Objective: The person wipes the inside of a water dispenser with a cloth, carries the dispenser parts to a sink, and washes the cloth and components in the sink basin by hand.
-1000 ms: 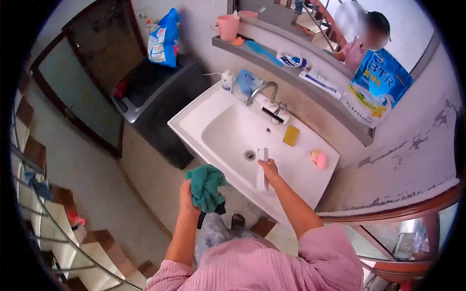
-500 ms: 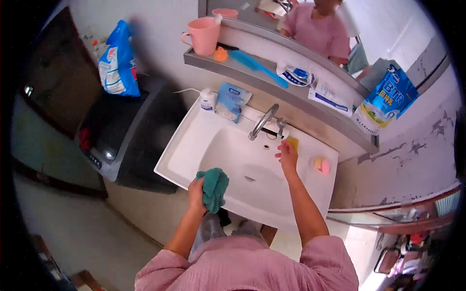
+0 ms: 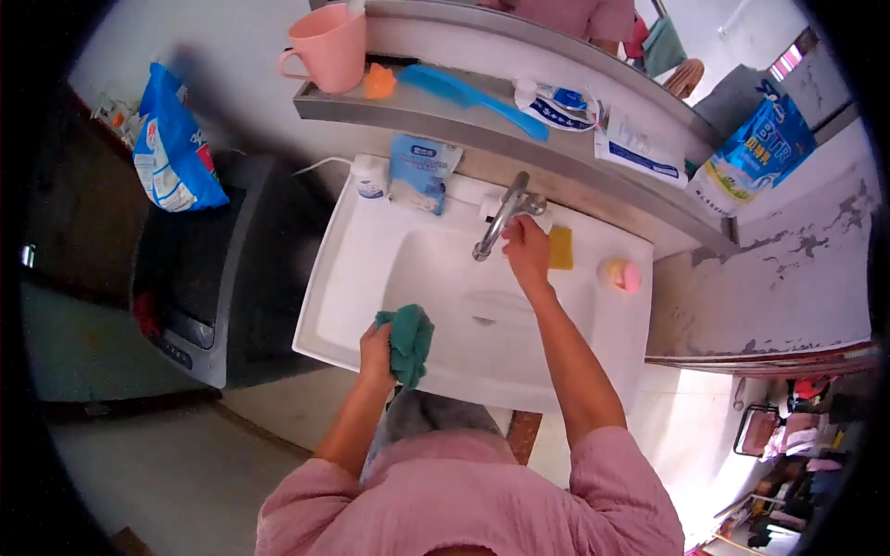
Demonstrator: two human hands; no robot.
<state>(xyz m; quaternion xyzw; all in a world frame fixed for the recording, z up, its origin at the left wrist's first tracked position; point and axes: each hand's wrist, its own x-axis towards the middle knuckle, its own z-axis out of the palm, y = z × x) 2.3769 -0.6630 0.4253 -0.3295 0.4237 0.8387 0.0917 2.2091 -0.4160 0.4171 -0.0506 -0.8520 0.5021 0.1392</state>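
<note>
A crumpled green cloth (image 3: 409, 345) is in my left hand (image 3: 375, 354), whose fingers close round its left side above the front left of the washbasin (image 3: 320, 320). At the back of the basin stands a chrome faucet (image 3: 502, 221). My right hand (image 3: 527, 250) is closed at the faucet, its curled fingers against the right side of the spout, just below the handle. Part of the grip is hidden behind the hand. A yellow sponge (image 3: 561, 248) lies on the rim just right of this hand. No water stream shows under the spout.
A white bottle (image 3: 370, 176) and a blue pouch (image 3: 422, 174) stand at the basin's back left. Pink soap (image 3: 627, 275) sits on the right rim. The shelf (image 3: 389, 119) above holds a pink mug (image 3: 331, 48), a blue comb (image 3: 473, 97) and tubes. A washing machine (image 3: 232, 278) stands left.
My right hand has moved up and left from beside the sponge to the faucet, and its fingers have closed. My left hand still holds the green cloth. The camera view has shifted.
</note>
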